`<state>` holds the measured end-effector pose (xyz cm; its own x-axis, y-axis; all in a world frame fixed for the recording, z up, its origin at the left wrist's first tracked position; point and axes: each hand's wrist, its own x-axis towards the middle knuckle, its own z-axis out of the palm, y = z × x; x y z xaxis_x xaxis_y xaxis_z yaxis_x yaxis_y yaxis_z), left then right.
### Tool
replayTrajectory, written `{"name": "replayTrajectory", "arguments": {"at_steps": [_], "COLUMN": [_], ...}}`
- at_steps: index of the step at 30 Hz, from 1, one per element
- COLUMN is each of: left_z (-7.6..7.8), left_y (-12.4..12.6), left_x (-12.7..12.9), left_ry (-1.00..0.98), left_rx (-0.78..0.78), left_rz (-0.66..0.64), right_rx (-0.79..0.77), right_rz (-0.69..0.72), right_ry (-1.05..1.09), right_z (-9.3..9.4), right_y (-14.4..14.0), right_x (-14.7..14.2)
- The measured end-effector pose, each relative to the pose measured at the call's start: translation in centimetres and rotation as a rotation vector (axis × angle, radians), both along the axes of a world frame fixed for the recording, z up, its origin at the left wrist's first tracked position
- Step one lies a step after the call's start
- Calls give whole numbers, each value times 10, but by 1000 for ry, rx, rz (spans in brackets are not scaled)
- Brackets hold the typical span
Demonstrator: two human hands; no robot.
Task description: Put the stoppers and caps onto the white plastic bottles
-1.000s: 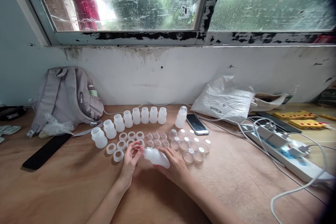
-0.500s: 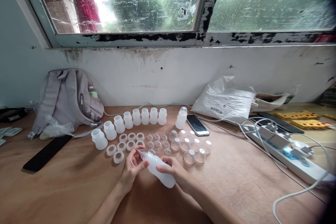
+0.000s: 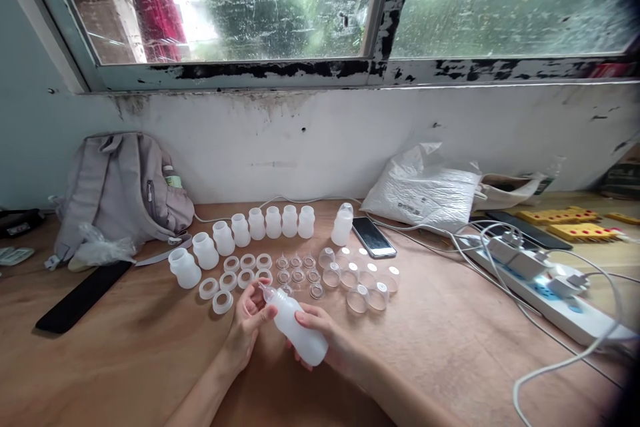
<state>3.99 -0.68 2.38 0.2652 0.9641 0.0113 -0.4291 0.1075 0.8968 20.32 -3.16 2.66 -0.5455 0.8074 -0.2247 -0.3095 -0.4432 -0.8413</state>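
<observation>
A translucent white baby bottle lies tilted between my hands, its top towards the upper left. My right hand is wrapped round the bottle's body. At the top end, the fingers of my left hand close about the clear nipple and the neck. Just beyond my hands lie several white screw rings, several clear nipples and several clear dome caps. Several open bottles stand in a curved row behind the rings. One capped bottle stands apart on the right.
A phone lies beside the capped bottle. Farther right are a power strip with plugs and loose white cables, and a silver plastic bag. On the left are a grey backpack and a black flat strip.
My right hand has shifted its hold round the bottle, with fingertips now showing beneath it. The left hand stays at the nipple end. The whole view has moved slightly.
</observation>
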Motion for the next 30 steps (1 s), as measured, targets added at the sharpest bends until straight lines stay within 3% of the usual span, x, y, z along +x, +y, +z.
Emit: {"name": "replayTrajectory", "arguments": {"at_steps": [3, 6, 9, 12, 15, 18, 21, 24, 27, 30], "left_z": [2, 0, 0, 2, 5, 5, 3, 4, 4, 2], "left_y": [0, -2, -7, -9, -8, -6, -4, -4, -4, -4], "left_x": [5, 10, 12, 11, 10, 10, 12, 13, 11, 10], "left_ry": [-19, 26, 78, 63, 60, 115, 177, 228, 328, 429], "left_rx": [-37, -33, -40, -96, -154, -136, -83, -64, 27, 178], "left_rz": [10, -29, -33, 42, 82, 72, 29, -6, -28, -63], "right_rx": [77, 306, 655, 899, 747, 516, 497, 613, 714, 706], "right_rz": [-144, -252, -291, -463, -617, -496, -286, -255, -441, -685], "right_ry": [-55, -219, -542, -1027, -1545, -1830, -1827, -1691, -1357, -907], "right_z": [3, 9, 16, 27, 41, 48, 44, 37, 36, 40], "right_y": [-6, -9, -4, 6, 15, 18, 18, 19, 20, 22], "right_x": [-8, -12, 0, 27, 61, 85, 92, 87, 78, 72]}}
